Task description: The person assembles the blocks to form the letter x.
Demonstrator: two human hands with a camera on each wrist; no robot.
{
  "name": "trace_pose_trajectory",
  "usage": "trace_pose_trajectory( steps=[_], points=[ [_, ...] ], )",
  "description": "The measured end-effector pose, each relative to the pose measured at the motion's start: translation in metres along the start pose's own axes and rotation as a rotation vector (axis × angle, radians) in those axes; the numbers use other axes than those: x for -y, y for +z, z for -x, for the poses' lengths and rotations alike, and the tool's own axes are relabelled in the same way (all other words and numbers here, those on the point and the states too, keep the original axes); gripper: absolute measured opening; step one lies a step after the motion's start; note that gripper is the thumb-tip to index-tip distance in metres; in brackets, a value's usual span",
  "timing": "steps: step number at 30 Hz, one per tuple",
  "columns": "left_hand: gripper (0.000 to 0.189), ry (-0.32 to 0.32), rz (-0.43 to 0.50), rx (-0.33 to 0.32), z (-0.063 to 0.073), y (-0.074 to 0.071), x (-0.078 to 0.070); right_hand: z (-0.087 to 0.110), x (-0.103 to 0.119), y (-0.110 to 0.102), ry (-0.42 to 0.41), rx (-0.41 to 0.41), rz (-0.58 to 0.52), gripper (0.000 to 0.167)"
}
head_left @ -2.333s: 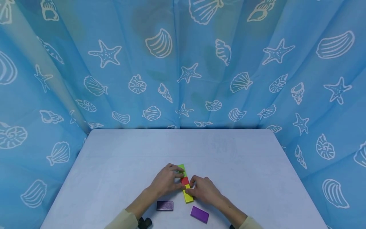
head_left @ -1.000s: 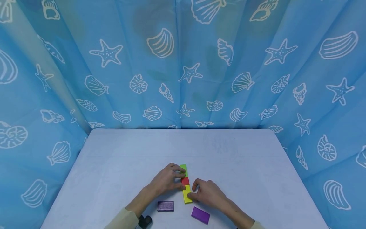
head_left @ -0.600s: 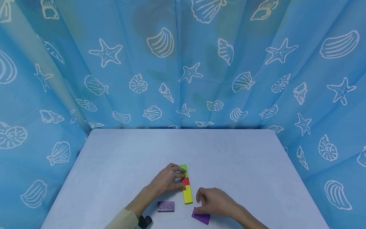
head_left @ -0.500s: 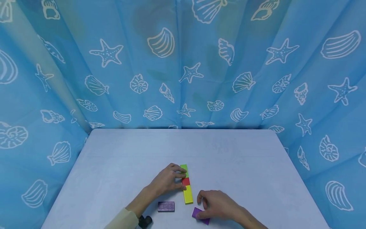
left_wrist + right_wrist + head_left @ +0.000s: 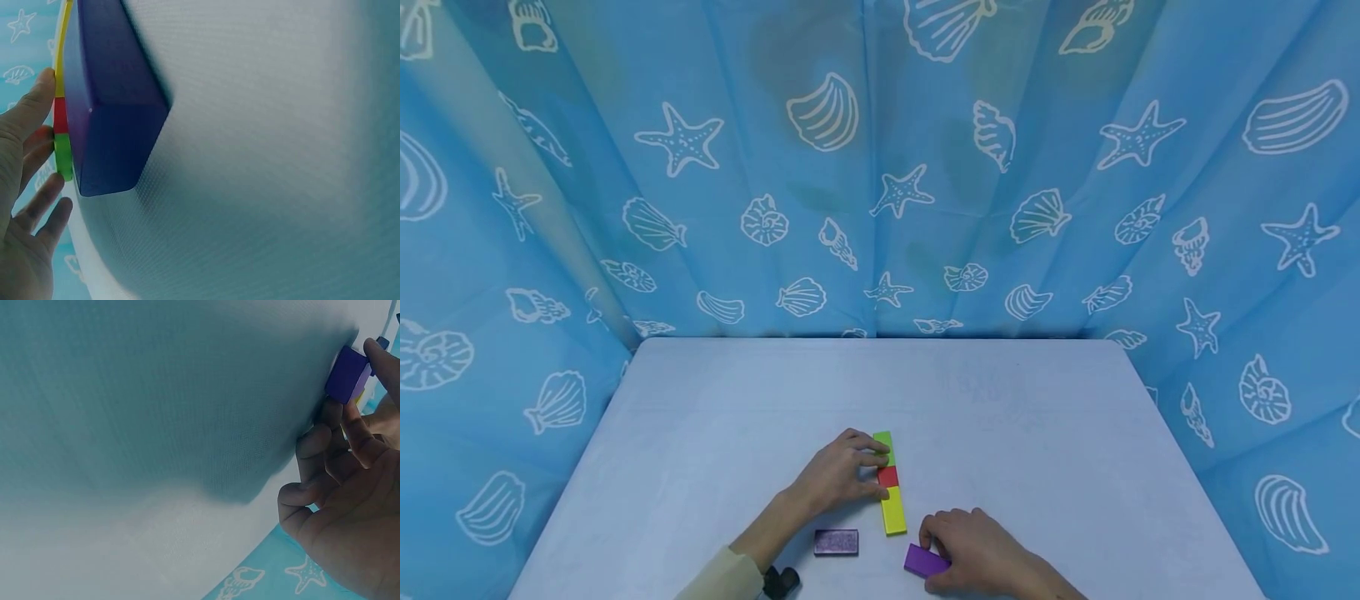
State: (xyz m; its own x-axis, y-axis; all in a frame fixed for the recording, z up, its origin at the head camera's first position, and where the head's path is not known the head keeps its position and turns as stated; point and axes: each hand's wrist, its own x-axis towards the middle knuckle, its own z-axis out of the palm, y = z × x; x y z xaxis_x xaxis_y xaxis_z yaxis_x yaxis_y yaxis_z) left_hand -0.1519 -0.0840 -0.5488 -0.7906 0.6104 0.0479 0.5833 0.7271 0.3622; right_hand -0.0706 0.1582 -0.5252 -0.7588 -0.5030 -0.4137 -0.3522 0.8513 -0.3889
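Note:
A green block [image 5: 884, 437], a red block [image 5: 888, 477] and a yellow block [image 5: 892, 514] lie end to end in one line on the table. My left hand [image 5: 837, 472] rests along the line's left side, with its fingers at the green block and its thumb at the yellow one; its fingers look fairly straight in the left wrist view. Nearer to me, my right hand [image 5: 981, 550] pinches a purple block [image 5: 922, 561] between thumb and fingers. The right wrist view also shows this purple block [image 5: 345, 376] at the fingertips. The other fingers are curled.
A dark purple block [image 5: 837, 542] lies flat near my left forearm and looms large in the left wrist view. A black device [image 5: 781, 582] sits at my left wrist. The white table [image 5: 760, 383] ends at a blue shell-patterned curtain [image 5: 850, 192].
My right hand has left the yellow block, moved toward me and taken hold of the purple block. My left hand has stayed by the line of blocks.

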Motion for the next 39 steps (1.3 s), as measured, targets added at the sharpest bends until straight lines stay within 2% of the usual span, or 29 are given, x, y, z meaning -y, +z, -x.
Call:
trace_pose_trajectory(
  steps=[10, 15, 22, 29, 34, 39],
  points=[
    [0.050, -0.014, 0.001, 0.001, 0.001, 0.001, 0.000, -0.002, 0.001, -0.001, 0.024, 0.025, 0.011, 0.034],
    [0.050, -0.013, -0.007, 0.000, 0.001, 0.002, 0.000, -0.003, 0.001, -0.005, 0.014, 0.006, 0.049, 0.034],
    [0.050, -0.026, -0.012, 0.009, 0.001, 0.001, -0.001, -0.006, -0.002, -0.021, -0.038, -0.140, 0.051, 0.033],
    [0.050, -0.029, -0.017, 0.020, 0.000, 0.002, -0.001, -0.023, -0.011, -0.027, 0.012, -0.268, -0.009, 0.035],
    [0.050, -0.031, -0.002, 0.018, -0.001, 0.001, -0.001, -0.037, -0.017, -0.025, 0.040, -0.320, -0.069, 0.034],
    [0.050, -0.034, 0.010, 0.020, 0.000, 0.002, 0.000, -0.048, -0.019, -0.022, 0.053, -0.338, -0.066, 0.036]
  ],
)
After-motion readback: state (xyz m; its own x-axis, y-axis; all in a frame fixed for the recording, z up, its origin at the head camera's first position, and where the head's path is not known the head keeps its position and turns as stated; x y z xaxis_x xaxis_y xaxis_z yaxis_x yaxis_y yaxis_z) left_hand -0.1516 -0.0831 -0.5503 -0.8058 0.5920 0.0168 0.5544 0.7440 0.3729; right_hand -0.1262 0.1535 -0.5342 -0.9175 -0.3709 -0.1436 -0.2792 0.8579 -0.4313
